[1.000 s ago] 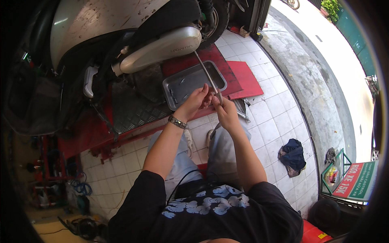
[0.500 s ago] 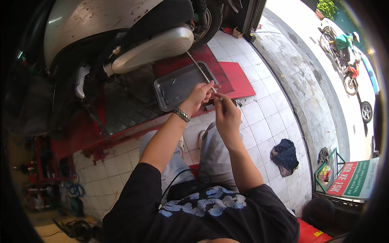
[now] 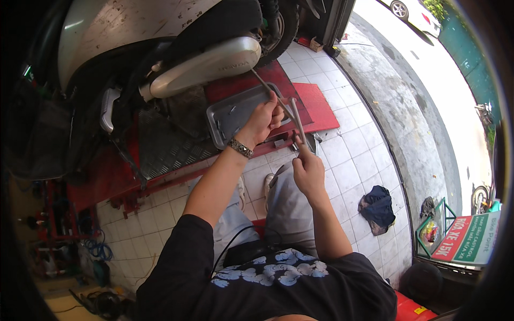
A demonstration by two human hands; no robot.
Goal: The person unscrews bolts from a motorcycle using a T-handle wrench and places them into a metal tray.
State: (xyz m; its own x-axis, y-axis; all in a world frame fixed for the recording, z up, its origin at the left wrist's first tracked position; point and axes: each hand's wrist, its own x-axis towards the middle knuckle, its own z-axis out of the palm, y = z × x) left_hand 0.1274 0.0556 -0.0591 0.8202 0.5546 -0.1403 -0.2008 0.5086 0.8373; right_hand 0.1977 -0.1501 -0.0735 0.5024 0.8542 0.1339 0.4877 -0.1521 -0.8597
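A long metal T-handle wrench (image 3: pixel 263 82) slants from the rear end of the scooter's silver engine-side cover (image 3: pixel 209 65) down toward me. My left hand (image 3: pixel 264 122), with a metal-link band on its wrist, is closed around the shaft. At the shaft's near end, the crossbar (image 3: pixel 297 116) points toward my right hand (image 3: pixel 309 168), whose fingers are closed at its lower end. The wrench's far tip meets the cover's lower edge, and what it sits on is too small to make out. Below the shaft, a grey metal tray (image 3: pixel 214 136) holds a few small bolt-like parts (image 3: pixel 232 109).
The scooter stands on a red lift platform (image 3: pixel 316 107) with dark tread plate (image 3: pixel 171 155). A dark cloth (image 3: pixel 376 209) lies on the white tiled floor (image 3: pixel 342 155) to my right. Beyond the doorway is a street; a sign (image 3: pixel 466 238) stands at the right.
My right hand has moved down and slightly right, and the crossbar now shows lengthwise between my hands. My left hand stays on the shaft. Outside, the riders are gone and a white car appears.
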